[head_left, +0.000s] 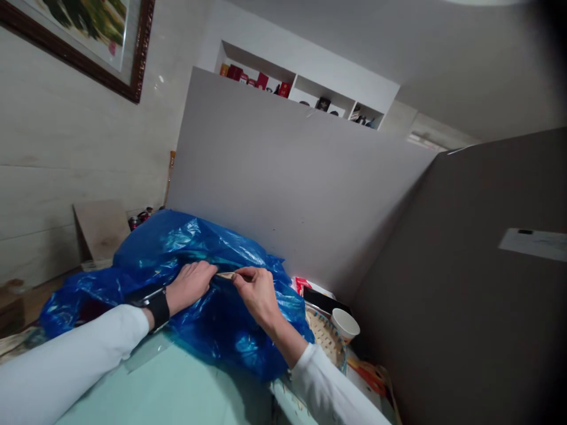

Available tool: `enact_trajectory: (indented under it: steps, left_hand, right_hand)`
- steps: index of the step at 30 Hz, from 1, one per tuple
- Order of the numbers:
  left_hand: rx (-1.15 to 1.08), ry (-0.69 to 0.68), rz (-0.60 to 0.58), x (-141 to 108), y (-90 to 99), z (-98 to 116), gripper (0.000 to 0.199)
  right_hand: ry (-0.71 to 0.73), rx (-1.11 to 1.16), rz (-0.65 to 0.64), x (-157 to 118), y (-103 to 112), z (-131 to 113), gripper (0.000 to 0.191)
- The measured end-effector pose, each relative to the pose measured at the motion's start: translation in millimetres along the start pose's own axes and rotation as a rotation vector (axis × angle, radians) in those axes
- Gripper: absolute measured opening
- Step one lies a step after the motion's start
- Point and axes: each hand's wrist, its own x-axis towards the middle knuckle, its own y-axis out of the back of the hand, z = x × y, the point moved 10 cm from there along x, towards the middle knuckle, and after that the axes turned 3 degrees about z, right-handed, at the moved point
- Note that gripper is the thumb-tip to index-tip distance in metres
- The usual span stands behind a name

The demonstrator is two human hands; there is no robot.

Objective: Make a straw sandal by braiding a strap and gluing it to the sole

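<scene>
A large crumpled blue plastic bag [239, 330] lies across the pale green surface. Over its middle, my left hand [192, 286] is closed, with a black watch band on the wrist. My right hand [259, 292] comes in from the right, thumb and fingers pinched. Between the two hands runs a small, thin, pale strip [225, 275], gripped at its right end by my right fingertips. The strip's left end meets my left fingers, whose tips are partly hidden. What lies inside the bag cannot be made out.
Right of the bag are a woven basket [325, 333], a white cup [345, 324] and a black flat object [325, 300]. Grey panels [287, 177] stand behind and to the right. A pale green surface [177, 389] lies in front; a board [101, 227] leans at the left.
</scene>
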Motion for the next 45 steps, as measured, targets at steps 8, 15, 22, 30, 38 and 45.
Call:
enact_trajectory:
  steps: [8,15,22,30,38,45]
  left_hand:
    - [-0.143,0.069,-0.056,2.8,-23.4,-32.3,0.029]
    - [-0.587,-0.042,0.01,-10.5,29.2,10.5,0.037]
    - [-1.346,0.016,-0.072,-88.1,103.0,128.5,0.045]
    - [-1.712,0.308,0.065,-144.6,142.7,144.5,0.037]
    - [-1.77,0.465,0.092,-177.2,148.4,144.3,0.045]
    - [-1.694,0.395,0.094,-184.8,145.5,162.5,0.033]
  right_hand:
    - [0.008,0.354,0.219,-38.3,102.5,5.8,0.029]
    - [-0.014,0.274,0.348,-121.0,165.9,12.4,0.028]
    - [0.212,-0.044,0.546,-199.4,168.4,-23.2,0.02]
    - [0.223,-0.084,0.668,-270.1,173.6,-59.8,0.017]
    - [-0.278,0.734,0.089,-283.7,127.3,-19.9,0.037]
    - [-0.154,0.437,0.176,-264.1,147.0,-50.3,0.024]
